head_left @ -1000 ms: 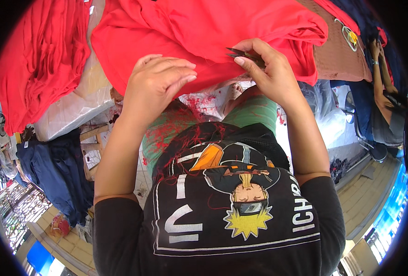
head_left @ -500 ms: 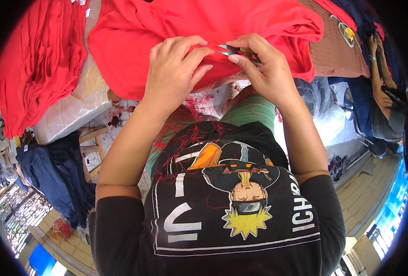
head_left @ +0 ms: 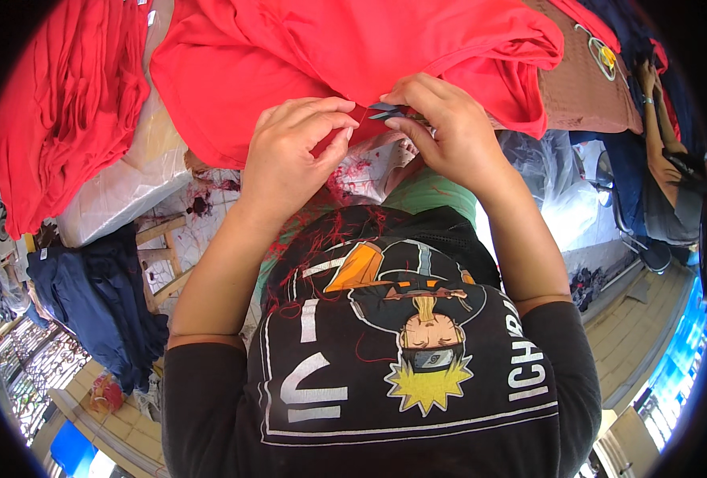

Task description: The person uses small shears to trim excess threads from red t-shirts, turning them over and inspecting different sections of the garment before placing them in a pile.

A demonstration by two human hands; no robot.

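A large red garment is spread over the work surface in front of me. At its near edge, my left hand is closed in a pinch on a thin red thread, which shows faintly beside the fingertips. My right hand grips a pair of thread snips. Their two short blades are parted and point left, toward the thread and the left fingertips. The snips' handle is mostly hidden by the right fingers. Loose red threads cling to my black shirt.
More red garments hang over a plastic-wrapped stack at left. Navy cloth drapes below it. A brown padded surface with a coiled cord lies right. At far right are another person's arms. Thread scraps litter the floor.
Both hands have come down toward me, off the red garment. The left fingers have drawn together into a pinch, and a thread now shows between them and the snips.
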